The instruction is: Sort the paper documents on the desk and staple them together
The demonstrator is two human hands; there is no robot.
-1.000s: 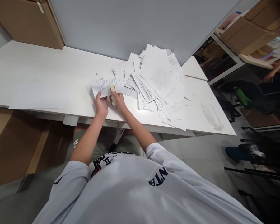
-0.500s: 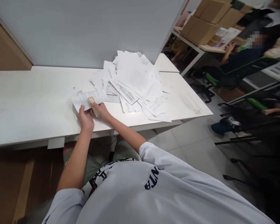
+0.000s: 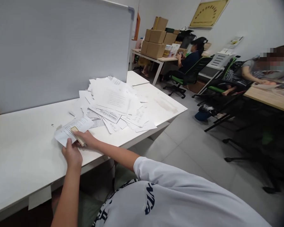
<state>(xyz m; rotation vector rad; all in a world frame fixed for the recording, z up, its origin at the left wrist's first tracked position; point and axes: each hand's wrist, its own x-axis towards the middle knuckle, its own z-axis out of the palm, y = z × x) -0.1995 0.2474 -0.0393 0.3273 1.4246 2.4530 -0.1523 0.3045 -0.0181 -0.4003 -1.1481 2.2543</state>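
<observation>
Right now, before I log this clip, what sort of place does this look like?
Most likely a shared office: a white desk holds a heap of printed papers, stacked cardboard boxes sit on a desk further back, and a seated person works in a green-trimmed office chair.

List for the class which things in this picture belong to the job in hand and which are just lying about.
In use: left hand holding a sheet; right hand gripping a small beige tool; paper pile.

Lying about: framed board; cardboard boxes; green chair.
</observation>
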